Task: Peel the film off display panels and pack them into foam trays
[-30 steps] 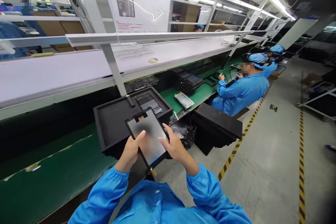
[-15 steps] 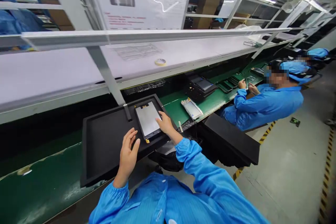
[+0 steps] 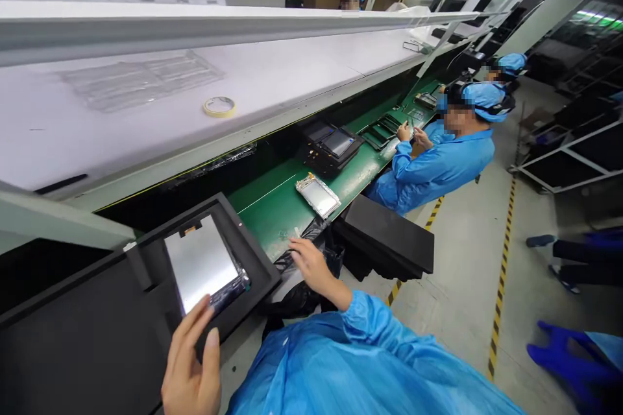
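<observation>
A grey tablet panel (image 3: 202,262) lies flat in the right compartment of a black foam tray (image 3: 87,331) in front of me. My left hand (image 3: 191,369) hovers at the tray's near edge with fingers stretched out, the tips just touching the panel's lower corner, holding nothing. My right hand (image 3: 307,262) reaches out to the right, open, over a black plastic bag (image 3: 311,285) at the edge of the green belt (image 3: 272,207). Another framed panel (image 3: 318,194) lies on the belt beyond it.
A person in blue (image 3: 438,162) sits further along the belt, working. A black box (image 3: 384,243) stands at my right. A black tray stack with panels (image 3: 331,146) sits on the belt. A tape roll (image 3: 219,106) rests on the white shelf (image 3: 121,117). Blue-gloved hand (image 3: 569,356) at far right.
The panel, held in both hands a second ago, was laid in the tray. My right hand has since left it and moved right toward the bag; my left hand has come closer to the panel.
</observation>
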A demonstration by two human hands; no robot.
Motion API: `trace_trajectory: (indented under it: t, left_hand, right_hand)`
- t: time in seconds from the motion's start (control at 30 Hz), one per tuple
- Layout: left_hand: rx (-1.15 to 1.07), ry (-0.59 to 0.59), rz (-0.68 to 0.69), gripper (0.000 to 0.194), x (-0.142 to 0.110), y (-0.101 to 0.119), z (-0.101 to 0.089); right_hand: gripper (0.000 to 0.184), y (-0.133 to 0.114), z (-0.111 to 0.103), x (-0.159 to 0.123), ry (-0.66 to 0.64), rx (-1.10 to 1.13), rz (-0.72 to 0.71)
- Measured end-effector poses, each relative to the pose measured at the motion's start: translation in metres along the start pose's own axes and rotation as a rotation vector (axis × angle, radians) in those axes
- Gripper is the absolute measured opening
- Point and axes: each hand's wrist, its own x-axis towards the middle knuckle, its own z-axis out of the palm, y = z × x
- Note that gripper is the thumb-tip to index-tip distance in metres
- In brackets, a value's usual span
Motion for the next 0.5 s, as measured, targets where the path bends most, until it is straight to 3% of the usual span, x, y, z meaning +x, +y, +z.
trace_trajectory:
  t: [0.1, 0.17, 0.23, 0.3, 0.4, 0.5]
  left_hand:
    - [-0.284, -0.224, -0.130, 0.029, -0.013, 0.017, 0.051]
    - [-0.438, -0.402, -0.339, 0.035, -0.013, 0.015, 0.114]
    - [-0.560, -0.461, -0.547, 0.049, -0.004, 0.003, 0.200]
    - [-0.635, -0.390, -0.691, 0.058, 0.017, -0.015, 0.295]
    - [-0.653, -0.093, -0.929, 0.047, 0.069, -0.040, 0.423]
    - [-0.669, 0.044, -0.967, 0.042, 0.123, -0.054, 0.504]
  right_hand:
    - [0.034, 0.091, -0.056, 0.002, 0.050, -0.018, 0.295]
    - [0.041, 0.159, -0.095, 0.023, 0.063, -0.069, 0.461]
    - [0.047, 0.225, -0.129, 0.060, 0.067, -0.129, 0.564]
    - [0.052, 0.284, -0.151, 0.110, 0.028, -0.161, 0.623]
    - [0.053, 0.350, -0.155, 0.179, -0.141, -0.132, 0.673]
    - [0.049, 0.382, -0.139, 0.215, -0.309, -0.087, 0.668]
